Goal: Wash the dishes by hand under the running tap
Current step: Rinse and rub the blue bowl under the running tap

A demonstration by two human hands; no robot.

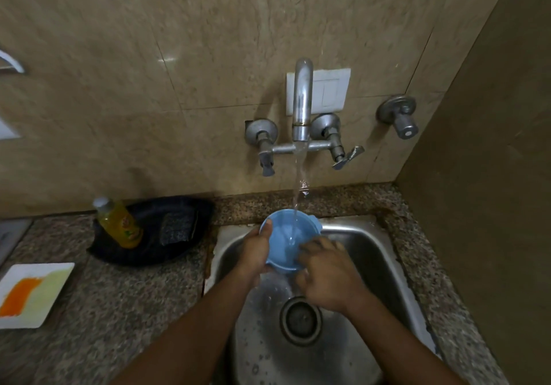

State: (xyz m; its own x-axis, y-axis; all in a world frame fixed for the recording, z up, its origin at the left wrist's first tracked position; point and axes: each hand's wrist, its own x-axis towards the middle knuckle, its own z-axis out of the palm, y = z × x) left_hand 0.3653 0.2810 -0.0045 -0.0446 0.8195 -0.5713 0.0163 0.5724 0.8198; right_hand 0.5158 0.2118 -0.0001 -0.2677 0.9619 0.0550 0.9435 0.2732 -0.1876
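Observation:
A light blue plastic bowl [286, 235] is held over the steel sink [369, 253], tilted towards me. Water runs from the wall tap [301, 101] straight into it. My left hand [256, 250] grips the bowl's left rim, thumb over the edge. My right hand [328, 274] is at the bowl's right side with its fingers inside against the inner wall, slightly blurred.
A black tray [149, 253] on the granite counter to the left holds a yellow dish-soap bottle [119, 223] and a dark scrub pad [177, 226]. A white square plate [32, 293] with orange smears lies at the far left. The sink drain [301, 319] sits below my hands.

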